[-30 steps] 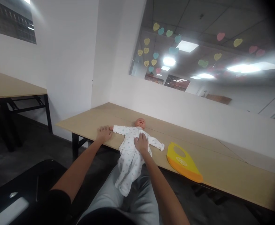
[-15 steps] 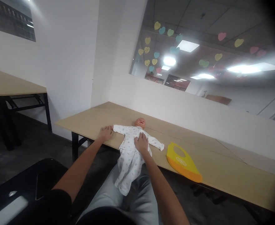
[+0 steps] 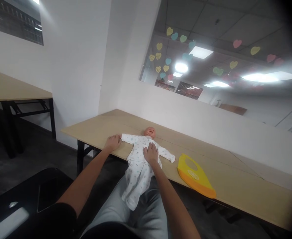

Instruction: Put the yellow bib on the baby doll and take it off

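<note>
A baby doll [image 3: 139, 156] in a white patterned sleepsuit lies face up on a light wooden table [image 3: 235, 179], arms spread, its legs hanging over the front edge onto my lap. My right hand [image 3: 150, 153] lies flat on the doll's chest, fingers stretched out. My left hand [image 3: 112, 142] rests open on the table at the end of the doll's outstretched sleeve, fingertips touching the cuff. A yellow silicone bib [image 3: 194, 176] lies flat on the table to the right of the doll, apart from both hands.
The table stands against a white wall under a window with paper hearts [image 3: 166, 63]. A second wooden table [image 3: 9, 88] on black legs is at the far left. A black chair [image 3: 29, 202] sits at the lower left beside my grey-trousered legs.
Both hands stay where they were on the doll and table. Only the camera has shifted slightly.
</note>
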The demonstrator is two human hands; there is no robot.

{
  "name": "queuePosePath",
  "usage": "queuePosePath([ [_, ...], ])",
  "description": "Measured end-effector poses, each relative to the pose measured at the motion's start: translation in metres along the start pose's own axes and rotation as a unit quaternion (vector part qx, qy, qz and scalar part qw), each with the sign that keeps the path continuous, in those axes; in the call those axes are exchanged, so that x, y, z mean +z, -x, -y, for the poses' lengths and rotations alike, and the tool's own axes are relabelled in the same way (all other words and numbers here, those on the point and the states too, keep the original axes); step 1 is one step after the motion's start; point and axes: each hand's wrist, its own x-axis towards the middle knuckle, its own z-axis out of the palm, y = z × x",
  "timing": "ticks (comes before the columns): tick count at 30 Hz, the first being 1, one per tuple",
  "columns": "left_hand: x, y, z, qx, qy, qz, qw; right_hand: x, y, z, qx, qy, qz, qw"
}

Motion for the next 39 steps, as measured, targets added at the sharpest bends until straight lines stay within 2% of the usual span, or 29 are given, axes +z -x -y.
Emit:
queuePosePath([
  [20,0.002,-0.002,0.006,-0.004,0.051,0.004,0.999,0.000,0.001,0.000,0.005,0.007,0.001,1.000],
  [31,0.013,-0.010,0.019,0.020,0.127,-0.016,0.992,0.001,0.001,0.000,-0.002,0.005,-0.006,1.000],
  [39,0.018,-0.018,0.034,0.032,0.230,-0.009,0.973,-0.001,0.001,0.001,0.000,-0.006,0.003,1.000],
])
